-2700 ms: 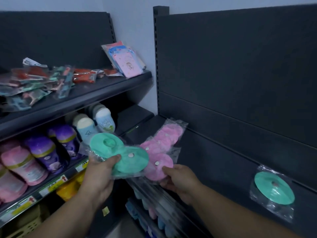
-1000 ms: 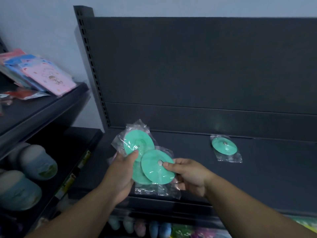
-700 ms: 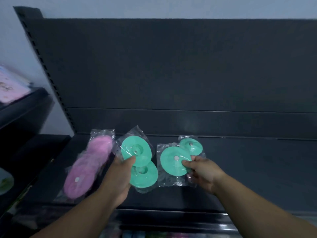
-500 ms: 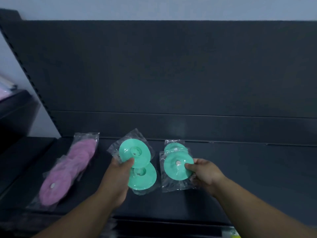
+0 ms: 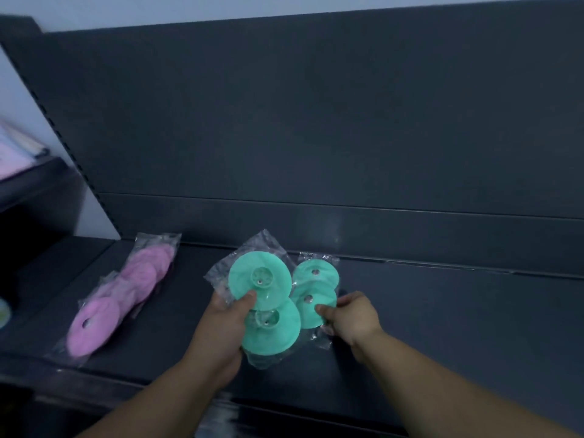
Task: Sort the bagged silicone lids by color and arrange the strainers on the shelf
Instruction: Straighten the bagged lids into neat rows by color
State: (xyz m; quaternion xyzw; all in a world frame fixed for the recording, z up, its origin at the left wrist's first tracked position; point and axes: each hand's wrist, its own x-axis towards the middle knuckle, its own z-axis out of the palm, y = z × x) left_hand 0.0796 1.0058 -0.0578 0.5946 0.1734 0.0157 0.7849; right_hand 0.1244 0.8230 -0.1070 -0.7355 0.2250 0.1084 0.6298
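Spotter: Hands first: left hand (image 5: 221,330) is curled round two mint-green round silicone lids in clear bags (image 5: 259,276), thumb on top. One lid overlaps the other, and both are held above the dark grey metal shelf (image 5: 458,327).

Checker: And the right hand (image 5: 352,317)?

Spotter: Thumb and fingers pinch the near edge of a bagged mint-green lid pair (image 5: 314,273). That pair looks to lie on the shelf, one lid behind the other, just right of the held two. Can't tell if the two lots touch.

Checker: Pink ones?

Spotter: Row of pink round silicone lids in clear bags (image 5: 139,279), flat on the shelf, well to the left and apart from the green. Strainers not in view.

Checker: So the step is green joining green. How to do it well?

Spotter: My read: lower the held two flat, right beside the shelf pair, overlapping the same way toward the dark back panel (image 5: 316,121), so one green row forms. Right hand should pin the shelf bag through the lid rim, not the loose film. That film looks slick and the bags will likely slide if nudged.

Checker: Risks?

Spotter: Held two could fan apart on release, so let go low, thumb last. Leave a gap to the pink row so the colours read as separate. Leave room at the right for strainers.
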